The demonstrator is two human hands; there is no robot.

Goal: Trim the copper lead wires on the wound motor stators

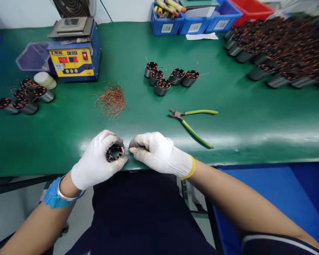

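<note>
I saw the green table (pixel 149 106) fill most of the view, its near edge just under both hands. Far right sat a big blurred heap of stators (pixel 281 49), wound with copper. Blue bins (pixel 194 21) stood along the back edge, a red bin (pixel 250 9) beside them, a white slip (pixel 202 36) in front. Back left stood the solder pot (pixel 74 53), blue and yellow, red digits lit, with a clear tray (pixel 33 56) and a white roll (pixel 45 80) just beside it. A left group of stators (pixel 22 97) lay near the left edge; five more stators (pixel 170 77) clustered mid-table. A pile of wire scraps (pixel 111 101) lay between them, nearer me. Green-handled cutters (pixel 192 124) lay open, right of centre, well apart from the hands.

My left hand (pixel 95 164), white glove, blue wrist strap, was curled around one held stator (pixel 115 153) at the table edge, its bore facing up at the camera. My right hand (pixel 159 152), also gloved, sat just right of it, fingertips pinched narrow on a thin wire lead (pixel 126 148) coming off the stator. The lead was too fine to see clearly. Hands were nearly touching.
</note>
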